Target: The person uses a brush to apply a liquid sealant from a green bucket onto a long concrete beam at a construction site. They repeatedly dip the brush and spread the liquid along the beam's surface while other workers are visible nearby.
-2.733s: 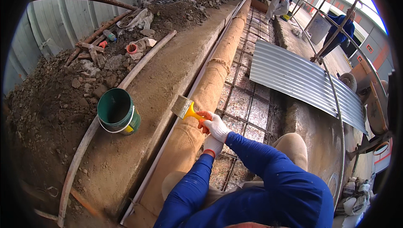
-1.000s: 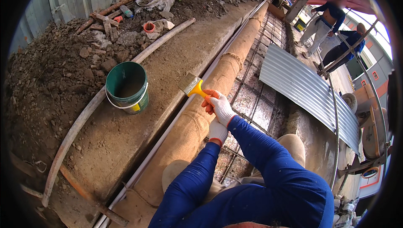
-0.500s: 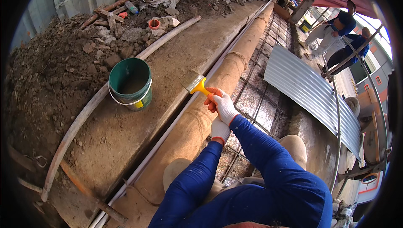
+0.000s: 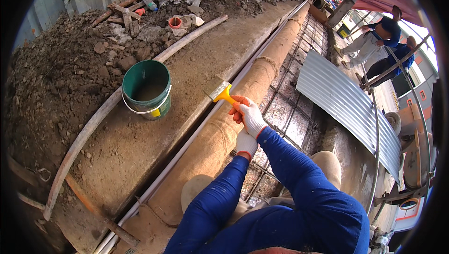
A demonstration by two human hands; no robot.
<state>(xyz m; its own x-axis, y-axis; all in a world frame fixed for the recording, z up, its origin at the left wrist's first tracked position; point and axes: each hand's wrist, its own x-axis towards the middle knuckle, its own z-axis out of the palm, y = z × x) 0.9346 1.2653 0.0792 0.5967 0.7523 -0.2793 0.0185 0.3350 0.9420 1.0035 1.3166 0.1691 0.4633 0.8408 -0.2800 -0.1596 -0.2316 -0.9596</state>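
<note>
My right hand (image 4: 250, 117), in a white knit glove with orange-coated fingers, is closed round the yellow handle of a scraper (image 4: 221, 91). The scraper's wide, flat, pale end points left, over the edge of a brown ledge (image 4: 196, 74). My left hand (image 4: 246, 144), gloved too, is tucked against the underside of my right wrist; its fingers are hidden. Beneath my hands runs a long roll wrapped in burlap (image 4: 215, 137). A dark green bucket (image 4: 147, 85) with a white handle and murky liquid inside stands on the ledge to the left.
Steel mesh (image 4: 285, 109) lies right of the roll, beside a corrugated metal sheet (image 4: 346, 106). A curved pole (image 4: 96, 123) lies behind the bucket, along a heap of soil and rubble (image 4: 61, 81). Two people (image 4: 383, 32) are at the far right, behind metal poles.
The view has shifted slightly, so the bucket and surroundings sit a little differently. My grip on the scraper is unchanged. One person at the far right has moved their arms.
</note>
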